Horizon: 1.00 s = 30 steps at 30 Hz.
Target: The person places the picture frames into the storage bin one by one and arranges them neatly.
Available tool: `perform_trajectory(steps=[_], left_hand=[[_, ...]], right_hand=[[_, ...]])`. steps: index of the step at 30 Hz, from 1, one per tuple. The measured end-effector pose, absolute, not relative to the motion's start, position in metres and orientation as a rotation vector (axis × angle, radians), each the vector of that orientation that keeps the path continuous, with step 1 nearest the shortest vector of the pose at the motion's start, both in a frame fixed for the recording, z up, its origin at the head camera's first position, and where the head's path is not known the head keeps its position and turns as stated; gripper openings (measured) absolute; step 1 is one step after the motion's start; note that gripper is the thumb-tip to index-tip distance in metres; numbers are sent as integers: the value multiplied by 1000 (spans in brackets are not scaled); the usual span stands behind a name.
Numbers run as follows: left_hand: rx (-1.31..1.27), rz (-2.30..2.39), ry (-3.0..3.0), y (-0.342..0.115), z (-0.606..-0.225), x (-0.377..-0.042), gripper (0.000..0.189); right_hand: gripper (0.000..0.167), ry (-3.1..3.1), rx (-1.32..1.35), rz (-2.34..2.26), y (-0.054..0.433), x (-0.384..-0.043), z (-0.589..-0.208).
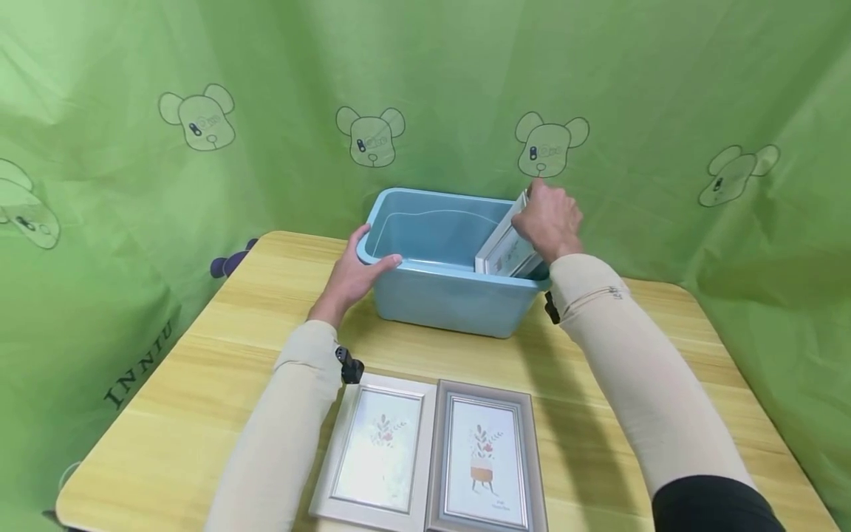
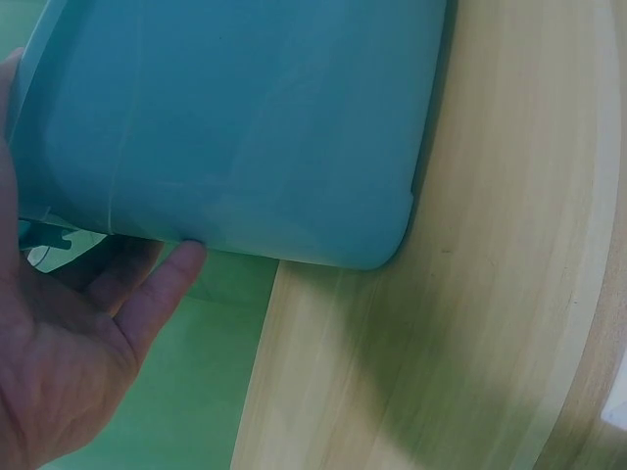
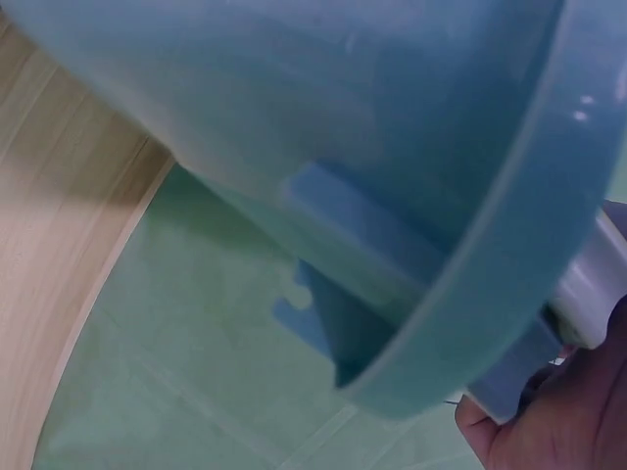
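A white picture frame (image 1: 507, 245) is being held by the right hand (image 1: 550, 222). Its top edge is being pinched between the thumb and the bent fingers, with just a thin gap left between them. The frame is being held on a slant inside the blue plastic tub (image 1: 452, 304), just below those fingers. More frame edge is showing there, but whether two frames are being gripped cannot be told.

The tub's corner is being held by the left hand (image 1: 354, 277). Its thumb is being laid over the near rim, and its other fingers, part-way open, are being pressed along the outside.

On the table (image 1: 219, 355), nearer the body than both hands' fingers, another white frame (image 1: 335, 476) and a grey-brown frame (image 1: 537, 484) are lying face up, side by side.

The held frame is probably going to feel stiff and not very heavy. Its shiny front may be slippery and may crack, so it is best being gripped by its edges. The tub is looking light and smooth, so its rim is a good place to be held.
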<state>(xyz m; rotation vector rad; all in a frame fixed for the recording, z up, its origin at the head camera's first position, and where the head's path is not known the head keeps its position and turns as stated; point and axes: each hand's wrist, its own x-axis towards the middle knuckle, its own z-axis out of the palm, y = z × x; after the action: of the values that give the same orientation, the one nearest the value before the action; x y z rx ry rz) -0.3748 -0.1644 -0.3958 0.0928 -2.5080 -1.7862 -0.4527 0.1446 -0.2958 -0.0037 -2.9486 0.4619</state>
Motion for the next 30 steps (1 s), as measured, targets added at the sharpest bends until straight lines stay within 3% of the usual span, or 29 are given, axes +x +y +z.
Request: perform_trajectory(steps=[12,19,25,30], left_hand=[[93,-1782,-2514,-163,-397,-376,101],[99,-1776,-2516,-164,-397,-375,100],[108,-1777,-2519,-164,-396,-374,102],[105,-1777,-2519,-164,-396,-375,102]], right_hand=[[35,-2958,52,264,139,-454,-303],[43,-2985,47,173,136,-455,-308],[21,-2979,65,162,135,-454,-311],[20,-2982,68,160,134,-453,-311]])
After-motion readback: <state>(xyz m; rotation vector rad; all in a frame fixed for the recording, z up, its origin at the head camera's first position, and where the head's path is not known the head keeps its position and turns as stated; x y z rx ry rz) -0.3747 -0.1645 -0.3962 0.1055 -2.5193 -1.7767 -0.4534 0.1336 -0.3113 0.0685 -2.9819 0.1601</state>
